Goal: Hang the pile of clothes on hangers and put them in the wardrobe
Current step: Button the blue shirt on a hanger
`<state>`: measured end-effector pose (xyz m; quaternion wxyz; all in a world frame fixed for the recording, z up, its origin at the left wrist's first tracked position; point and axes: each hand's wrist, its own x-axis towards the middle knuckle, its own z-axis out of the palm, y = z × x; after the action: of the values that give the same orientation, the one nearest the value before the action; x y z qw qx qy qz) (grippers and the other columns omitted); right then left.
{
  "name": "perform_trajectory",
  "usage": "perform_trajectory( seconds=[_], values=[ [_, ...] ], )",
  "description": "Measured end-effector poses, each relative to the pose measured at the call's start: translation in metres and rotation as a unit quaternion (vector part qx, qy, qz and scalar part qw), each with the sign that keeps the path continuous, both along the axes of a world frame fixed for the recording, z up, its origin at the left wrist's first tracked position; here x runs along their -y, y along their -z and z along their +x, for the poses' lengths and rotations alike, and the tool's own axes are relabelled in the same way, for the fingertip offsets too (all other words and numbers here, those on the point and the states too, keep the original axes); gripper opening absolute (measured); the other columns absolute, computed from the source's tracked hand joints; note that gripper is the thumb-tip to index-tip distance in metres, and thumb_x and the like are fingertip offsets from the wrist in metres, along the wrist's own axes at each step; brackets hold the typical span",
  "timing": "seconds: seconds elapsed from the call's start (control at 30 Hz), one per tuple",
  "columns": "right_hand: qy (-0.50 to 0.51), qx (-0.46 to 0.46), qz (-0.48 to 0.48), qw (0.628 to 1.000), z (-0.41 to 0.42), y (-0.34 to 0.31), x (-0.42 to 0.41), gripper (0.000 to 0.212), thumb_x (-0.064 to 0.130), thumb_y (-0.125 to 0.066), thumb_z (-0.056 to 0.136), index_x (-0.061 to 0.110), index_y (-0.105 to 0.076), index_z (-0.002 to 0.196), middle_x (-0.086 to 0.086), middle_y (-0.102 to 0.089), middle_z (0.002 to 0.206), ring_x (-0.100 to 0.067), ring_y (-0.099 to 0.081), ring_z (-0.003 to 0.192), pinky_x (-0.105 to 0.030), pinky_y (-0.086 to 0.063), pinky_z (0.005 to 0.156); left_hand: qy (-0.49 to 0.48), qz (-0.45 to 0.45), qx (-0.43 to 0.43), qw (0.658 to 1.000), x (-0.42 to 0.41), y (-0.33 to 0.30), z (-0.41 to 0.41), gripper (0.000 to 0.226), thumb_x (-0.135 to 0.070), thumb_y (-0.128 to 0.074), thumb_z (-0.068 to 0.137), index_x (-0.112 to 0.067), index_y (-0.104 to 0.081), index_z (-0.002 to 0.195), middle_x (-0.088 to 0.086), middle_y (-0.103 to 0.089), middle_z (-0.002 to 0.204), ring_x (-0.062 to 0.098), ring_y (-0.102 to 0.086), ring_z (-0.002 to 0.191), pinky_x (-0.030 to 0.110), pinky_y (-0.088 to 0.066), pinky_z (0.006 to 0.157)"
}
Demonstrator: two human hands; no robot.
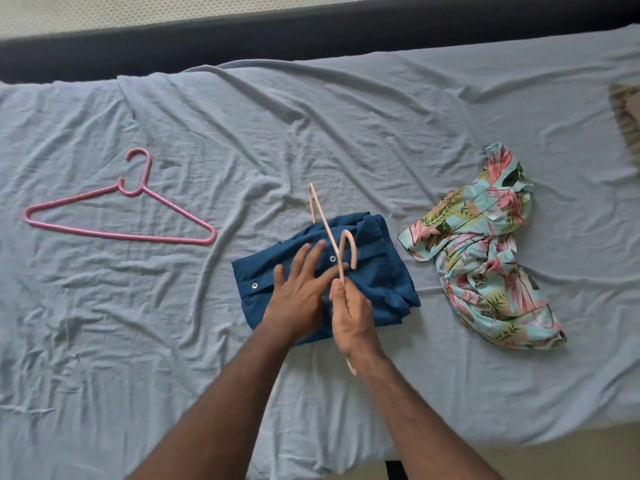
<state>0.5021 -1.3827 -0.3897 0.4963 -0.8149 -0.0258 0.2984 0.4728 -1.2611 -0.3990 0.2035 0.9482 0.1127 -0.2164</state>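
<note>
Carrier: a bed spread with a wrinkled pale blue-grey sheet (311, 126); its far edge meets a dark headboard or frame.
Garment in hand: a folded dark blue button-up shirt with metal snaps (377, 278) lies near the middle of the bed, a little toward the near edge.
Left hand: the left hand (298, 299) rests flat on the blue shirt, fingers straight and spread, holding nothing, only pressing the cloth.
Right hand: the right hand (349, 317) is closed round the neck of a thin pale pink plastic hanger (323, 223), just below its hook; the hanger stands on edge above the shirt, one end pointing toward the far edge, the other poking out under the wrist.
Waiting garment: a crumpled floral shirt in turquoise, pink and green (485, 251) lies toward the right edge, just beside the blue one but apart from it.
Spare hanger: a brighter pink plastic hanger (117, 216) lies flat toward the left edge, well apart from both shirts.
Step in hand: by my reading, the first garment is being prepared; the hanger is picked up but not yet inside the shirt.
Progress: early, since both shirts are off hangers and no wardrobe is in view.
Next move calls for: opening the folded shirt, finding the collar, then feeding one hanger arm into each shoulder.
Risk: the folded layers may catch a hanger arm.
</note>
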Motion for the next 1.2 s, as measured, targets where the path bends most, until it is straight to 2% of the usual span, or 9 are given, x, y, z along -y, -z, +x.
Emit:
perform_trajectory(
  seconds=[0.13,0.27,0.37,0.43,0.57,0.7,0.93,1.07,1.2],
  values=[
    [-0.128,-0.014,0.035,0.991,0.028,-0.033,0.006,0.033,0.032,-0.042,0.109,0.013,-0.069,0.111,0.028,-0.057,0.059,0.008,-0.054,0.057,-0.01,-0.039,0.061,0.182,0.041,-0.033,0.982,-0.018,-0.003,0.028,0.099,-0.037,-0.069,0.087,-0.056,0.004,0.152,-0.017,0.033,0.16,0.013,0.035,0.147,0.07,-0.003,0.116],
    [-0.231,0.016,0.049,0.972,0.052,-0.077,-0.003,0.029,0.032,-0.044,0.109,0.022,-0.07,0.103,0.028,-0.06,0.067,0.01,-0.058,0.068,-0.009,-0.04,0.065,0.245,0.089,-0.11,0.959,-0.044,-0.032,0.047,0.08,-0.027,-0.068,0.087,-0.042,-0.025,0.153,-0.013,-0.013,0.166,0.015,0.004,0.156,0.059,-0.005,0.121],
    [-0.271,0.038,0.066,0.96,0.067,-0.12,-0.021,0.033,0.034,-0.044,0.108,0.02,-0.064,0.086,0.021,-0.062,0.068,0.0,-0.058,0.066,-0.019,-0.042,0.062,0.22,0.107,0.033,0.969,-0.064,-0.074,0.043,0.017,-0.009,-0.065,0.083,-0.022,-0.063,0.095,0.002,-0.071,0.11,0.028,-0.062,0.117,0.056,-0.037,0.107],
    [-0.298,0.068,0.064,0.95,0.077,-0.146,-0.037,0.034,0.034,-0.046,0.106,0.023,-0.061,0.077,0.012,-0.06,0.068,-0.003,-0.055,0.064,-0.027,-0.043,0.062,0.201,0.084,0.065,0.974,-0.076,-0.102,0.041,0.025,0.0,-0.064,0.071,-0.022,-0.053,0.071,0.008,-0.069,0.072,0.034,-0.07,0.078,0.052,-0.05,0.083],
    [-0.356,0.156,0.03,0.921,0.087,-0.208,-0.077,0.032,0.024,-0.061,0.099,0.034,-0.05,0.07,0.01,-0.052,0.061,-0.003,-0.05,0.059,-0.021,-0.038,0.059,0.161,0.185,-0.029,0.969,-0.119,-0.174,0.027,0.021,-0.019,-0.058,0.09,-0.024,-0.065,0.11,0.001,-0.071,0.106,0.026,-0.065,0.106,0.037,-0.036,0.09],
    [-0.386,0.206,-0.016,0.899,0.087,-0.257,-0.097,0.018,0.031,-0.06,0.097,0.028,-0.056,0.079,0.006,-0.061,0.067,-0.015,-0.057,0.064,-0.046,-0.051,0.067,0.109,0.196,-0.031,0.974,-0.177,-0.244,-0.006,0.025,-0.02,-0.064,0.085,-0.029,-0.068,0.108,-0.001,-0.072,0.104,0.024,-0.065,0.105,0.039,-0.037,0.089],
    [-0.352,0.268,0.058,0.895,-0.008,-0.369,-0.185,0.013,0.037,-0.042,0.107,0.032,-0.045,0.095,-0.001,-0.064,0.061,-0.015,-0.06,0.05,-0.043,-0.053,0.055,0.017,0.251,0.001,0.968,-0.274,-0.417,-0.106,0.022,-0.028,-0.064,0.091,-0.026,-0.069,0.112,0.004,-0.072,0.11,0.028,-0.065,0.107,0.04,-0.042,0.093],
    [-0.335,0.408,0.145,0.837,-0.074,-0.463,-0.255,0.022,0.031,-0.041,0.107,0.018,-0.046,0.09,0.006,-0.042,0.051,-0.017,-0.041,0.042,-0.034,-0.035,0.043,-0.06,0.236,-0.045,0.969,-0.314,-0.514,-0.187,0.039,-0.037,-0.081,0.076,-0.028,-0.07,0.111,0.004,-0.069,0.109,0.027,-0.062,0.099,0.036,-0.044,0.086],
    [-0.399,0.478,0.226,0.749,-0.135,-0.548,-0.314,0.028,0.033,-0.041,0.105,0.011,-0.052,0.093,0.007,-0.049,0.055,-0.015,-0.043,0.04,-0.034,-0.039,0.04,-0.178,0.19,-0.036,0.965,-0.342,-0.596,-0.286,0.057,-0.039,-0.09,0.066,-0.034,-0.064,0.116,0.0,-0.065,0.11,0.026,-0.059,0.101,0.036,-0.045,0.086]
  ],
)
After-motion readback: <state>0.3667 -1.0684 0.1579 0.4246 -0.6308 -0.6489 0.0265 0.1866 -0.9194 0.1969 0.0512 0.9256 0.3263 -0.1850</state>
